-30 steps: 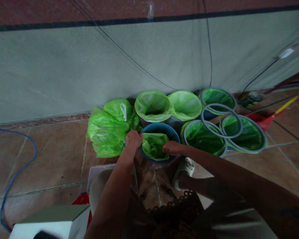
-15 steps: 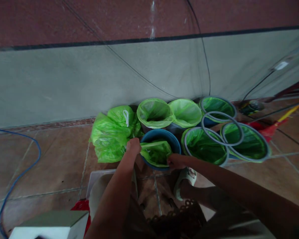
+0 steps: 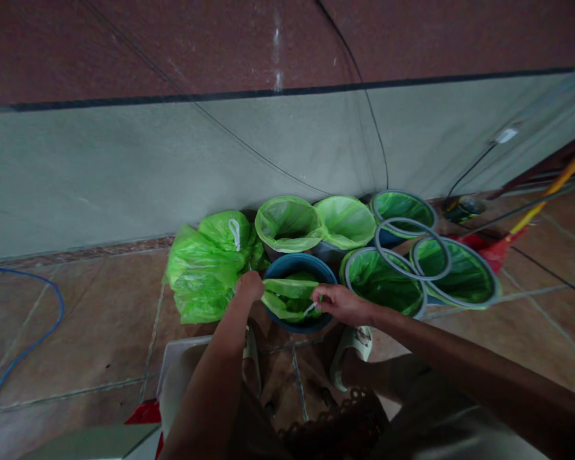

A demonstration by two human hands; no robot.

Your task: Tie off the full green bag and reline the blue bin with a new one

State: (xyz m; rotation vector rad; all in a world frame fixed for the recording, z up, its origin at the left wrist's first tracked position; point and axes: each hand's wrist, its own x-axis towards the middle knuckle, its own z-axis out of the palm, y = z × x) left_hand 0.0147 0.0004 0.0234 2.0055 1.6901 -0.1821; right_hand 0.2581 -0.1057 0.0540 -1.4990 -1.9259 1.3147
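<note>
A blue bin (image 3: 299, 265) stands on the tiled floor just in front of my feet, with a crumpled green plastic bag (image 3: 287, 297) lying across its mouth. My left hand (image 3: 249, 285) is closed on the bag's left edge at the bin's rim. My right hand (image 3: 338, 302) pinches the bag's right edge, where a small white drawstring shows. The bag is stretched between both hands.
A heap of tied green bags (image 3: 206, 265) lies left of the bin. Several bins lined in green (image 3: 287, 223) (image 3: 383, 281) (image 3: 455, 271) crowd behind and to the right, a loose grey ring (image 3: 412, 249) on top. The wall runs behind. A blue cable (image 3: 23, 345) curves at left.
My right hand rose from the bin's front rim and now pinches the bag's right edge. The bag has been pulled wider across the opening. The view shifted slightly.
</note>
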